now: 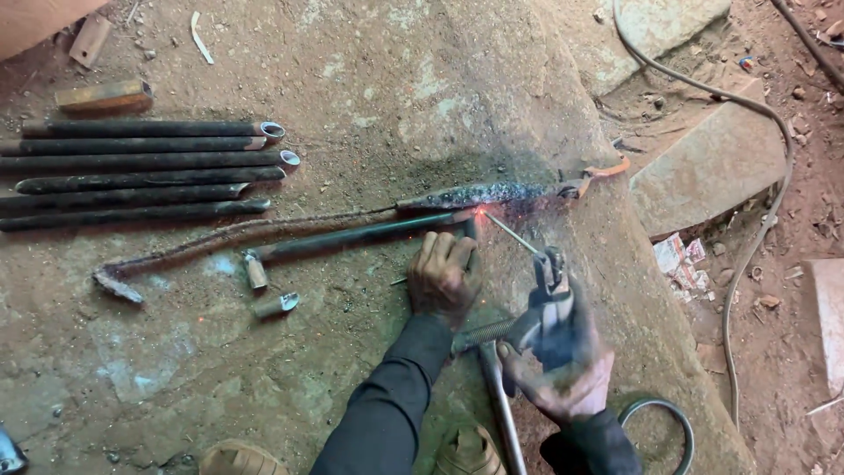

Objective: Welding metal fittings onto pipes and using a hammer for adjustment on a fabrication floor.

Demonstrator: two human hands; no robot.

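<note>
The stack of dark pipes [132,167] runs off the left edge, so their full length cannot be seen. Both forearms leave the picture at the bottom, and two sandal tips [466,453] show only in part there. A grey cable [756,220] passes out at the top and bottom right, and a metal ring [659,418] is half hidden by the right sleeve. Where exactly the rod tip meets the steel is hard to make out behind the glow and the soot.

The ground is a big, rough, reddish-brown stone slab [369,88] dusted with dirt; to its right lie loose earth, smaller stones and a scrap of printed paper [681,259].

The long dark pipe [352,236] lies across the middle of the slab, just below the stack and sloping up to the right. Two short pipe stubs [264,286] lie below its left end. Its right end meets a short upright piece under a small orange spark [479,211], beside a blackened bar [483,193] with a clamp.

The left hand [444,277] rests just below the spark, its fingers curled together and pressing down on the right end of the pipe. The right hand [563,369], lower right of the spark, has its fingers wrapped tight around the electrode holder [549,299], whose thin welding rod [510,233] points up-left to the joint.
</note>
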